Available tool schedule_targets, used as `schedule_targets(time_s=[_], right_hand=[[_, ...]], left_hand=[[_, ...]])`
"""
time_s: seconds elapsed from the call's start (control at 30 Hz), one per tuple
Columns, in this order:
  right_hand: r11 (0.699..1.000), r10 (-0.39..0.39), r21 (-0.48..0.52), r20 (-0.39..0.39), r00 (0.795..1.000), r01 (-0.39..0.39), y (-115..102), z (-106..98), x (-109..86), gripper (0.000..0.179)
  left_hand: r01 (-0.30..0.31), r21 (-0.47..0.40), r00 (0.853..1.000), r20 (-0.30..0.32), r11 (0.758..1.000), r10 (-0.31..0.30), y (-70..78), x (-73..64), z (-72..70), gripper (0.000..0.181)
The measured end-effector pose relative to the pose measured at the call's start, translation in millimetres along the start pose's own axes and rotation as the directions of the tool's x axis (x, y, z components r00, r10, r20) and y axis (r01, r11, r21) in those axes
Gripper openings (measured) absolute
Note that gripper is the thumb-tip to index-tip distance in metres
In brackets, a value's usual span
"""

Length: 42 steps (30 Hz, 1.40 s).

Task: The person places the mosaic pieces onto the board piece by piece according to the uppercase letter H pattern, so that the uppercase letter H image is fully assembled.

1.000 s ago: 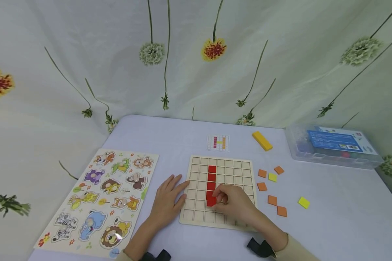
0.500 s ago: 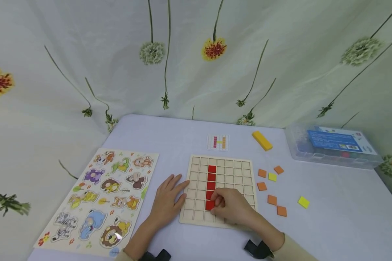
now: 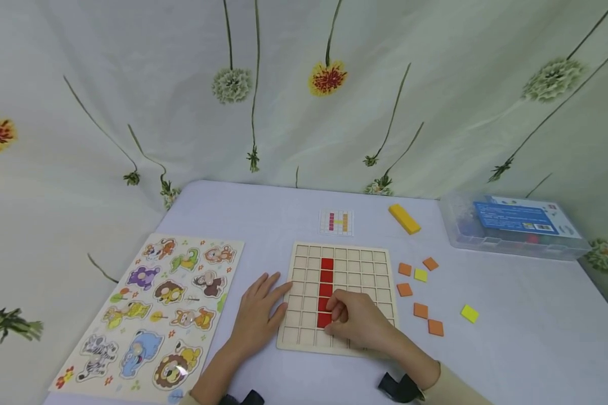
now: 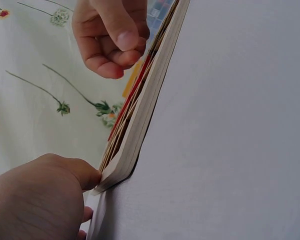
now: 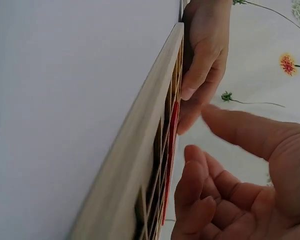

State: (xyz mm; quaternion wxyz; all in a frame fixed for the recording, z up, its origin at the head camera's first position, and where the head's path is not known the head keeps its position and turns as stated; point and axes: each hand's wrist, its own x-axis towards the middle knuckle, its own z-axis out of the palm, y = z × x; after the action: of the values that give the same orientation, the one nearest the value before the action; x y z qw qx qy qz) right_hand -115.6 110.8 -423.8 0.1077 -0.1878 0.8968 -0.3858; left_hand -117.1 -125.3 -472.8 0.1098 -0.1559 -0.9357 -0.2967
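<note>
The wooden grid board (image 3: 336,350) lies flat on the table, with a column of several red square tiles (image 3: 326,289) in its cells. My right hand (image 3: 362,320) hovers over the board beside the lowest red tile (image 3: 323,320). In the right wrist view its fingers are loosely curled, the thumb stands apart from them, and I see nothing held. My left hand (image 3: 258,309) lies with fingers extended on the table at the board's left side; a fingertip touches the edge. Loose orange tiles (image 3: 420,310) and yellow tiles (image 3: 469,314) lie right of the board.
A small pattern card (image 3: 336,223) and a yellow block (image 3: 404,219) lie behind the board. At the back right sits a clear plastic box (image 3: 517,228). An animal puzzle board (image 3: 154,315) lies at the left. A flowered cloth (image 3: 294,124) hangs behind the table.
The lowest red tile has shifted slightly toward me, into line below the others. My right hand has moved a little down with it and its fingers have eased apart. My left hand stays put.
</note>
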Motion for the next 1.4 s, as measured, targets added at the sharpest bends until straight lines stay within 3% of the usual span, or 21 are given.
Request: schedule_targets(time_s=[0.17,0.37,0.63,0.8,1.03,1.4], right_hand=[[0.996,-0.054,0.065,-0.035,0.998,0.056,-1.6,-17.4,-3.2,0.024],[0.993,-0.09,0.062,-0.167,0.982,0.101,4.2,-55.7,-13.9,0.027],[0.996,-0.063,0.038,-0.394,0.917,0.085,34.6,-102.4,-31.8,0.033],[0.996,0.046,0.092,-0.465,0.884,-0.003,65.0,-117.6,-37.4,0.037],[0.973,0.216,0.171,-0.439,0.872,-0.155,98.6,-125.6,-38.5,0.044],[0.904,0.421,0.204,-0.281,0.862,-0.375,122.0,-124.9,-36.2,0.049]], left_hand=[[-0.012,0.004,1.0,-0.007,1.0,0.012,-0.2,0.7,1.4,0.041],[-0.02,0.004,1.0,-0.01,1.0,0.02,2.1,2.5,-0.7,0.041],[-0.027,0.005,1.0,-0.01,1.0,0.027,2.0,4.2,-1.6,0.04],[-0.023,-0.005,1.0,-0.005,1.0,0.023,1.8,2.9,-1.1,0.04],[-0.009,-0.005,1.0,0.001,1.0,0.009,0.1,0.5,0.1,0.041],[-0.01,0.001,1.0,-0.003,1.0,0.01,-1.3,-0.3,0.9,0.04]])
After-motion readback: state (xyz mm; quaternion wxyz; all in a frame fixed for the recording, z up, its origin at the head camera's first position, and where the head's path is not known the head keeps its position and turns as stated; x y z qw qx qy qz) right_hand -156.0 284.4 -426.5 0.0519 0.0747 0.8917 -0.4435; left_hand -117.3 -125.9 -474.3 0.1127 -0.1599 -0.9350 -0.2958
